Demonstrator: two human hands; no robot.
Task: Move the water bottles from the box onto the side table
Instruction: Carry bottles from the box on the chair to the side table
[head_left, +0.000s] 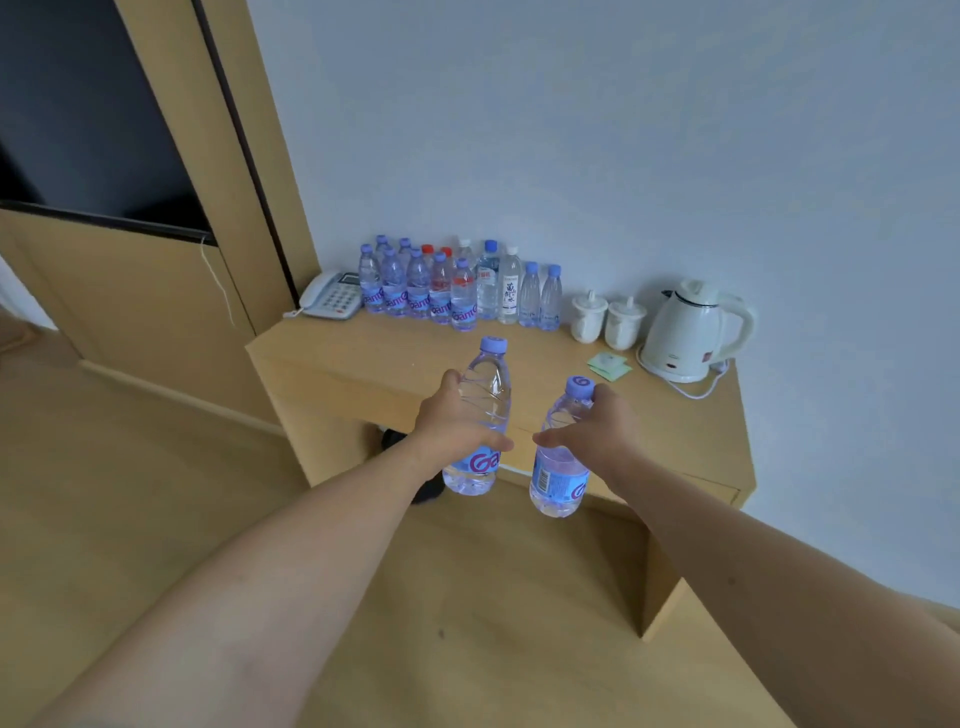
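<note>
Two water bottles, one in left hand (457, 415), fingers curled around left bottle (480, 415), one in right hand (597, 431), gripping right bottle (563, 452); purple "Ga" lettering on labels, clear water inside. Held before side table (363, 358), near bottle row (457, 283), white kettle (685, 332).

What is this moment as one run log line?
left hand: holds bottle | right hand: holds second bottle | both above side table edge | more bottles stand by wall
</note>
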